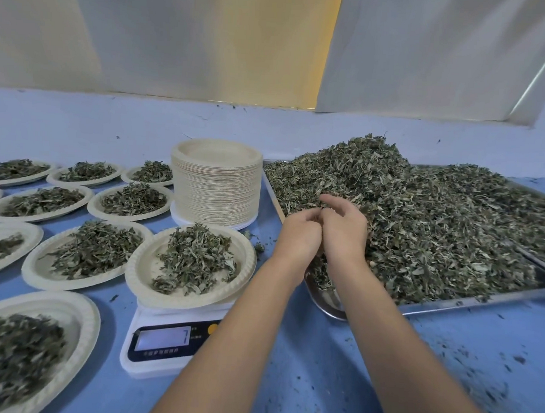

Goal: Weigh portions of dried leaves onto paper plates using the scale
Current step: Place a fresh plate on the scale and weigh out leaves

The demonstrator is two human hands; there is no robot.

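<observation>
Dry, crumbly leaves [420, 219] are heaped on the metal tray [479, 301], feather-light and loose, best gathered in cupped pinches; a tuft is gripped between the curled left hand [298, 235] and right hand [345, 231], near the plate [137, 275] on the scale [165, 342]

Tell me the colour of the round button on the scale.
Orange-yellow; the button on the white scale shows in the head view.

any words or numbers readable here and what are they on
"7", somewhat blurred: on the lit display of the white digital scale.
Row of pale print under that display: too blurred to read.
Small marks right of the display: too small to read.
No other text shows.
</observation>
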